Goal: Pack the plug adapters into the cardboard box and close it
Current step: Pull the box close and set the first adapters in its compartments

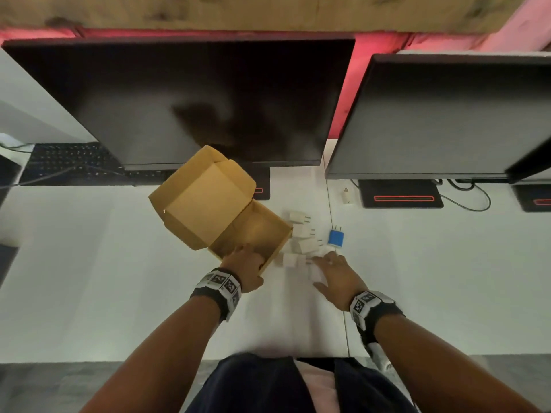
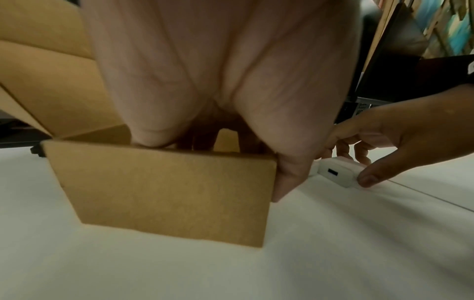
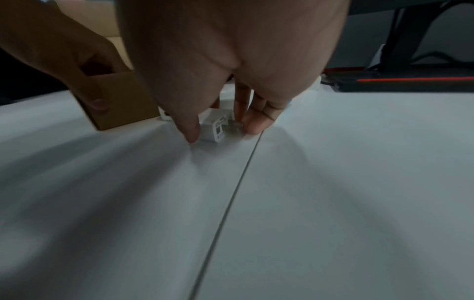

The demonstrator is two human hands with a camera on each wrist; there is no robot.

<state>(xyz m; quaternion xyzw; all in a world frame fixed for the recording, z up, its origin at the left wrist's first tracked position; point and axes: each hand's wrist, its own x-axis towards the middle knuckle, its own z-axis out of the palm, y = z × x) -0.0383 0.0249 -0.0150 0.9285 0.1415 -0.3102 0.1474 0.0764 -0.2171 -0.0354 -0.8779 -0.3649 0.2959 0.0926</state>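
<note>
The cardboard box (image 1: 269, 225) stands on the white desk with its lid (image 1: 208, 201) raised. My left hand (image 1: 249, 259) grips its near wall (image 2: 166, 192), fingers inside and thumb (image 2: 287, 174) on the outer corner. Several white plug adapters (image 1: 304, 244) lie just right of the box, and a blue adapter (image 1: 336, 238) sits beyond them. My right hand (image 1: 329, 268) pinches one white adapter (image 3: 214, 123) between thumb and fingers while it still rests on the desk; the same adapter (image 2: 336, 173) shows in the left wrist view. The box floor that I can see is bare.
Two dark monitors (image 1: 190, 99) (image 1: 447, 120) overhang the back of the desk, with their stands (image 1: 399, 196) behind the adapters. One more white adapter (image 1: 346, 195) lies far back. A keyboard (image 1: 74, 162) is at the back left. A desk seam (image 1: 335, 248) runs past my right hand.
</note>
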